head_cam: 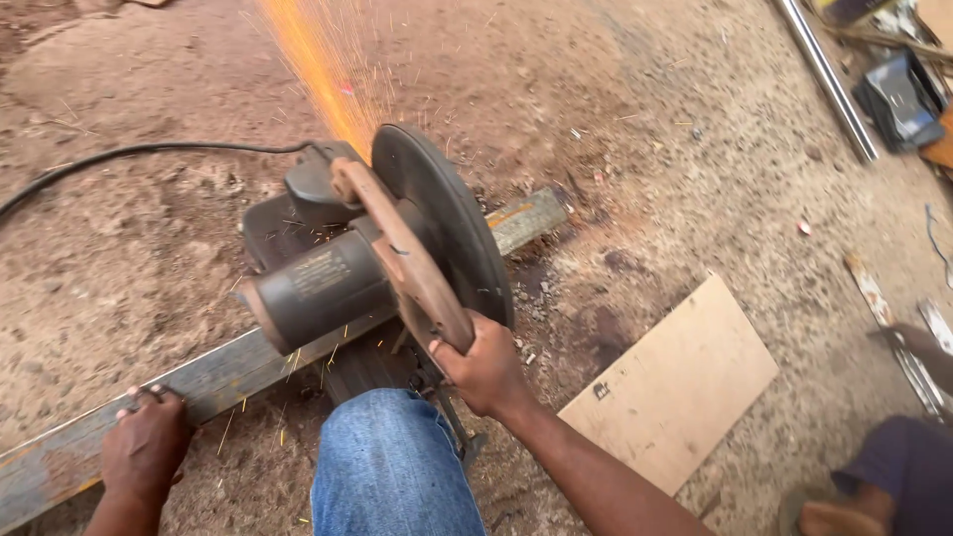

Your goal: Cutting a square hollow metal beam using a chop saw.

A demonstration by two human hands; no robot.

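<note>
We have a chop saw (367, 268) sitting on the bare dirt ground (149, 238), its dark round blade guard (447, 223) lowered over a long flat steel bar (213, 377) that runs from the lower left up to the right behind the guard. Orange sparks (318, 69) fly upward from the cut. Our right hand (486, 369) is clenched around the saw's rusty handle (402, 253). Our left hand (144, 447) presses flat on the bar, fingers curled over its far edge. A knee in blue jeans (392, 467) sits between the arms. A black cable (129, 154) trails left; a plywood board (675, 382) lies to the right.
</note>
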